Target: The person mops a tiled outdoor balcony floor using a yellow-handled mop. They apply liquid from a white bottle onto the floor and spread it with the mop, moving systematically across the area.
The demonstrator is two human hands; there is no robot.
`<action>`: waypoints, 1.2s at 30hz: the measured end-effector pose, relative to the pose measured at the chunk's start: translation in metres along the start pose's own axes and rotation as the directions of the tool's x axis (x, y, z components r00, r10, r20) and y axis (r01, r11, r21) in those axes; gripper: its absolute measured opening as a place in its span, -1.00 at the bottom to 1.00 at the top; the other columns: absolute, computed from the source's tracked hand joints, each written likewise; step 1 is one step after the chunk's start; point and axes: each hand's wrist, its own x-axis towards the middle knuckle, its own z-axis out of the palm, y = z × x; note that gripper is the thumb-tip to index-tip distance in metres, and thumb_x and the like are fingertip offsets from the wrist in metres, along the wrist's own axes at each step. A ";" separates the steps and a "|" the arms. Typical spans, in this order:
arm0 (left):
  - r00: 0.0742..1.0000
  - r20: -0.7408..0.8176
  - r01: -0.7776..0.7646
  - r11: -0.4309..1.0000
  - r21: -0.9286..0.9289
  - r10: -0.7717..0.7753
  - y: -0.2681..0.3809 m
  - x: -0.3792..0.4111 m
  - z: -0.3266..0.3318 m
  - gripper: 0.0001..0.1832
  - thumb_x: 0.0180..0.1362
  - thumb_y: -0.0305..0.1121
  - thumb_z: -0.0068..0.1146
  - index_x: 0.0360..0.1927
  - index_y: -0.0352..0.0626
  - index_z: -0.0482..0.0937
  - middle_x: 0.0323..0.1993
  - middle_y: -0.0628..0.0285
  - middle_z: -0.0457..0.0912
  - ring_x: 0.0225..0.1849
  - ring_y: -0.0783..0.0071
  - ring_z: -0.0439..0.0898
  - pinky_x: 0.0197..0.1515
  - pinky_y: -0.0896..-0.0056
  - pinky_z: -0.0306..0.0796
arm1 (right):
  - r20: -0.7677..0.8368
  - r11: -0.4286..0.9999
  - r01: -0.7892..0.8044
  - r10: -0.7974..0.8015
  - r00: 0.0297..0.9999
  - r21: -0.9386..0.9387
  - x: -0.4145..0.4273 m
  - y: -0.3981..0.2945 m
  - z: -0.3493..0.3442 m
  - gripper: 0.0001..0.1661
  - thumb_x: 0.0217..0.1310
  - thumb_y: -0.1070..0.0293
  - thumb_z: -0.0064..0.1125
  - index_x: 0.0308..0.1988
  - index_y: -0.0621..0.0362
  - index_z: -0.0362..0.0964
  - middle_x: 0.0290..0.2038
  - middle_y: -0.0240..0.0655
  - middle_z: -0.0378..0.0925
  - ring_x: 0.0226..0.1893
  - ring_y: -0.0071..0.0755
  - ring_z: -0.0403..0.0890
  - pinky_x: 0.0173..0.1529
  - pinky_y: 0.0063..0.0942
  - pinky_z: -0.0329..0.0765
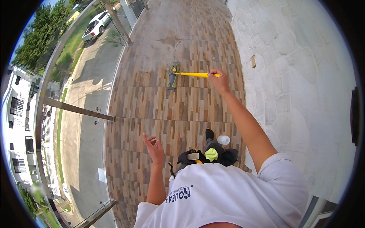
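Observation:
My right hand (219, 80) grips the end of a yellow handle (196, 74). At its other end is a long, narrow grey and yellow-green cleaning head (173, 76), which lies over the wood-pattern tile floor (154, 102). Beyond that head the tiles look pale and dusty, while those nearer me show a clearer pattern. My left hand (154, 148) is raised over the floor at the lower left, fingers apart and partly curled, holding nothing. At my waist hang dark pouches with a lime-green cloth (211, 154) and a pale, flat-ended tool (193, 156).
A white plastic container (223, 140) stands or lies on the floor beside my foot (209, 134). Glass railing with metal posts (79, 109) runs along the left. A rough whitish stone wall (273, 85) borders the right. Outside, a white pickup (97, 25) is parked.

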 end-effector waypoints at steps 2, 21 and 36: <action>1.000 0.014 -0.025 1.000 0.005 0.025 0.019 0.012 0.037 -0.25 0.04 -0.62 -0.09 0.29 -0.11 -0.13 -0.20 0.16 0.39 -0.32 0.42 0.41 -0.30 0.42 0.33 | 0.179 0.978 -0.041 0.004 0.984 0.207 0.019 0.004 -0.008 -0.81 -0.03 0.34 0.21 -0.34 0.15 0.44 -0.45 -0.33 0.46 -0.41 -0.45 0.45 -0.27 -0.51 0.42; 0.990 -0.144 0.014 1.000 -0.013 -0.016 0.117 0.108 0.134 -0.26 -0.03 -0.58 0.04 0.25 -0.12 0.00 -0.18 0.14 0.36 -0.29 0.43 0.40 -0.23 0.39 0.37 | 0.221 0.667 0.157 -0.445 0.868 0.728 0.159 -0.155 0.063 -0.64 -0.01 0.14 0.30 -0.58 0.11 0.33 -0.65 -0.60 0.31 -0.62 -0.74 0.26 -0.50 -0.73 0.27; 0.845 -0.534 0.072 0.995 0.063 -0.027 0.116 0.185 0.155 -0.30 -0.11 -0.31 0.24 0.14 -0.12 0.20 -0.02 0.03 0.39 0.03 0.06 0.34 0.06 0.16 0.20 | 0.740 0.538 -0.512 -0.431 0.517 0.670 0.145 -0.286 0.063 -0.75 0.08 0.22 0.19 -0.33 0.12 0.35 -0.40 -0.32 0.38 -0.28 -0.41 0.42 -0.03 -0.40 0.31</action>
